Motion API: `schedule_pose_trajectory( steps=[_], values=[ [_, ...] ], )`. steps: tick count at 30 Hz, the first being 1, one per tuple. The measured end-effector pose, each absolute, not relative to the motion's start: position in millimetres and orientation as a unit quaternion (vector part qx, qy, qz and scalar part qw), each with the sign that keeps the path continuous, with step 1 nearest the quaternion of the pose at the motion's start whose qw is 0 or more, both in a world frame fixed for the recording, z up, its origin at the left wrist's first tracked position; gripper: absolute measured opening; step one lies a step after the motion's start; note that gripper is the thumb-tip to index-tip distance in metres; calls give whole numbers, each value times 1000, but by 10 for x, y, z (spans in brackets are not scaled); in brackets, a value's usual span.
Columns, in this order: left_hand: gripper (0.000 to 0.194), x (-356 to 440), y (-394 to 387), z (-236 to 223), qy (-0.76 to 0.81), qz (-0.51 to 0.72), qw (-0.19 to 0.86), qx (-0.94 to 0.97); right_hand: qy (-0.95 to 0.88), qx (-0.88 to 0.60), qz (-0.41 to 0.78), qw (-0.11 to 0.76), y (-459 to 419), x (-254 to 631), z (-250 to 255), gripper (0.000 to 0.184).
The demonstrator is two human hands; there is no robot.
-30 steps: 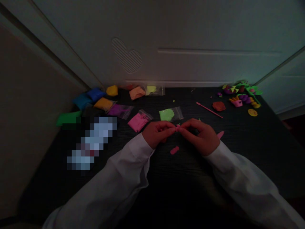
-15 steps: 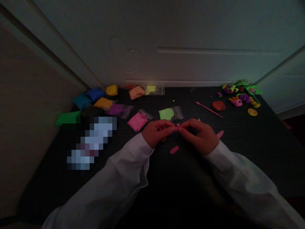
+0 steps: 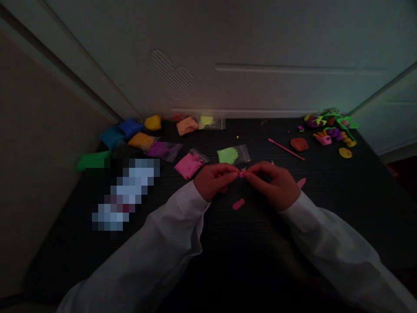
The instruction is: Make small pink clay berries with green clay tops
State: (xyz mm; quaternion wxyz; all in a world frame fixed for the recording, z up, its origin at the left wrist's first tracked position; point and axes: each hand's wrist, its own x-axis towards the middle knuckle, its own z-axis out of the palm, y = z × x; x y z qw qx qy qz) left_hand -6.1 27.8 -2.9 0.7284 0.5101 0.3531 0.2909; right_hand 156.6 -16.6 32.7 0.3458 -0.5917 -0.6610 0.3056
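The scene is dim. My left hand (image 3: 215,180) and my right hand (image 3: 275,184) meet over a dark table (image 3: 228,243), fingertips pinched together on a small pink clay piece (image 3: 243,173). Another flat pink clay bit (image 3: 238,204) lies on the table just below my hands. A third pink piece (image 3: 301,183) shows beside my right hand. A bag of pink clay (image 3: 189,165) and a bag of light green clay (image 3: 232,155) lie just beyond my hands.
Several bags of coloured clay (image 3: 140,137) are piled at the far left by the wall. A thin pink stick tool (image 3: 286,149), a red-brown lump (image 3: 299,144) and finished small clay figures (image 3: 330,128) sit at the far right. A blurred patch (image 3: 125,193) lies left.
Both hands have shifted very slightly upward, still pinching the pink piece between them. Nothing else has moved.
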Motion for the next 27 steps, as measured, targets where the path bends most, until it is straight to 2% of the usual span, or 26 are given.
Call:
schedule_pose_trajectory(
  steps=[16,27],
  values=[
    [22,-50,263,5,386,280,682,554,-646,-599,321,349,-165,1553,327,21],
    [22,-55,274,-11,370,277,720,518,-637,-599,324,362,-161,1557,309,21]
  ],
)
